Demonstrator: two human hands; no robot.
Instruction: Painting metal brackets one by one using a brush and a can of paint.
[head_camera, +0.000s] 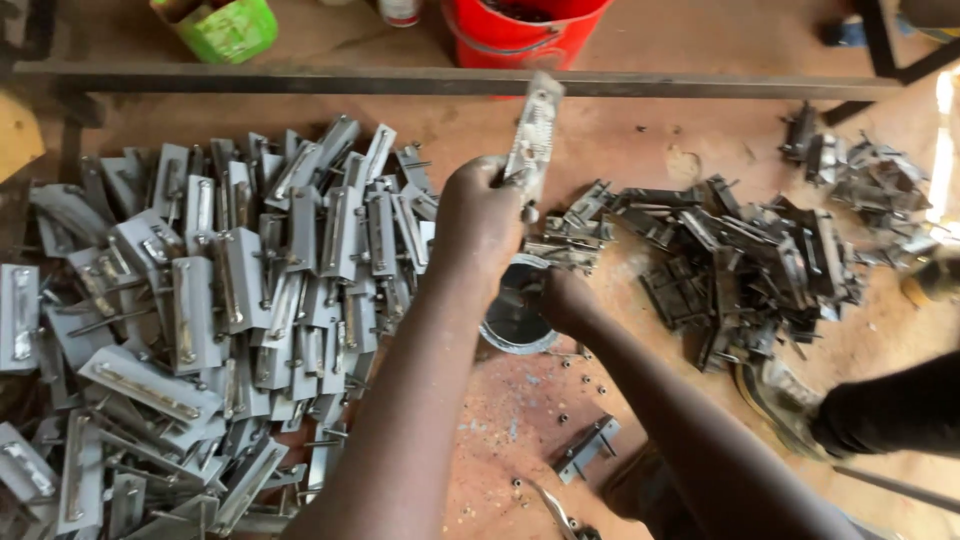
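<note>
My left hand (478, 215) is closed around a grey metal door-bolt plate (533, 130) and holds it upright above the floor. Just below it, my right hand (563, 298) reaches into a small round tin (515, 325) on the ground; what its fingers hold is hidden. To the left lies a big heap of light grey bolt plates (220, 310). A darker heap of similar metal parts (740, 265) sits to the right of my hands.
Small nuts and one loose bolt bracket (588, 448) lie on the reddish floor. A red bucket (525, 30) and a green container (225, 28) stand behind a dark metal bar (300, 80). Another person's foot and leg (850, 415) rest at right.
</note>
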